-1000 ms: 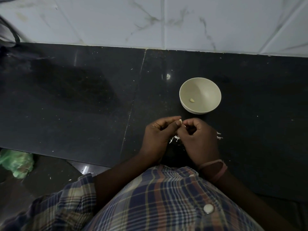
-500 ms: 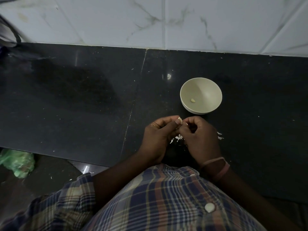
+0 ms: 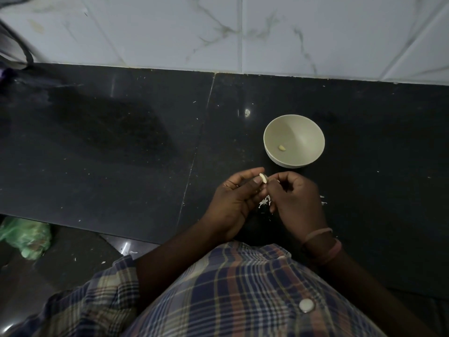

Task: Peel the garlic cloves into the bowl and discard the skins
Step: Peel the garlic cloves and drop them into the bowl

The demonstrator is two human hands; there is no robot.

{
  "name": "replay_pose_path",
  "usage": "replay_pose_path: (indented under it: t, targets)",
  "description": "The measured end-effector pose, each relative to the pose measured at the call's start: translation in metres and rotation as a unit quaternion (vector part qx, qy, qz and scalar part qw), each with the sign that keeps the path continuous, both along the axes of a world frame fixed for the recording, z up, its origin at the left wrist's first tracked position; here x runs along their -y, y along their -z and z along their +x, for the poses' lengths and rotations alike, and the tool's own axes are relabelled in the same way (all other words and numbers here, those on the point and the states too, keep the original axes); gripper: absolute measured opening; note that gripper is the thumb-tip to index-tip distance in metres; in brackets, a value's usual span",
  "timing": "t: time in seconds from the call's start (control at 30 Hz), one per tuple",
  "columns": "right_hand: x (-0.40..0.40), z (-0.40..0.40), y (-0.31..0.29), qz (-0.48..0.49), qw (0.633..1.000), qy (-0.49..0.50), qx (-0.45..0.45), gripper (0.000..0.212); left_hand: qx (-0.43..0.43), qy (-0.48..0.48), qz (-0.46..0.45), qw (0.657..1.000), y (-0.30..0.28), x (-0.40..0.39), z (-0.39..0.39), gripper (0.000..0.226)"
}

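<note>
Wearing a plaid shirt point(image 3: 243, 293) with a pale button, the person stands close against a black stone counter point(image 3: 121, 147); a green plastic bag point(image 3: 25, 237) lies low on the left, beyond the counter's near edge. Both hands meet over the counter just past the shirt. The left hand point(image 3: 233, 203) pinches a pale garlic clove point(image 3: 263, 178) between thumb and curled fingers, and the right hand point(image 3: 295, 198), with bands at the wrist, has its fingers curled in so the tips touch the same clove. The clove's long axis runs from upper left to lower right, its upper end clear of the fingers. White skins point(image 3: 265, 203) lie scattered on the counter beneath and right of the hands. Just beyond the right hand sits a cream bowl point(image 3: 308, 132), upright, holding one peeled clove point(image 3: 281, 148) near its bottom. Farther back, white marbled tiles point(image 3: 315, 32) rise from the counter.
</note>
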State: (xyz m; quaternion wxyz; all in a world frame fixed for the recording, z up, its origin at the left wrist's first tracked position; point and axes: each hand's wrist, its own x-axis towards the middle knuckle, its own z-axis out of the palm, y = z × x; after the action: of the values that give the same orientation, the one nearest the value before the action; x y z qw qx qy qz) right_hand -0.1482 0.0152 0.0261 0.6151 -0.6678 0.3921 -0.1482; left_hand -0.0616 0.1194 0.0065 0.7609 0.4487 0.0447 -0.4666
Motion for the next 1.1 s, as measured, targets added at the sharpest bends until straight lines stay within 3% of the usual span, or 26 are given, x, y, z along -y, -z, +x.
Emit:
replay_pose_path:
  t: [0.2,0.37,0.57,0.9,1.1]
  targets:
    - [0.001,-0.001,0.003,-0.038,0.999,-0.001,-0.017,0.002,-0.004,0.005,-0.001,1.000,-0.001,0.002,-0.001,0.025]
    - [-0.001,-0.003,0.006,-0.123,0.991,-0.029,-0.036,0.005,-0.003,-0.001,0.010,1.000,-0.006,0.003,-0.001,0.013]
    - [-0.002,-0.002,0.008,-0.199,0.978,-0.039,-0.048,0.005,0.000,0.012,0.023,1.000,-0.003,0.001,0.000,0.016]
    - [0.002,0.000,0.011,-0.130,0.991,0.011,-0.044,0.007,-0.012,0.009,0.002,1.000,0.000,0.000,0.001,0.027]
    - [0.002,0.001,0.013,-0.066,0.997,0.044,-0.023,0.020,-0.030,0.003,0.000,1.000,-0.003,0.001,0.003,0.022]
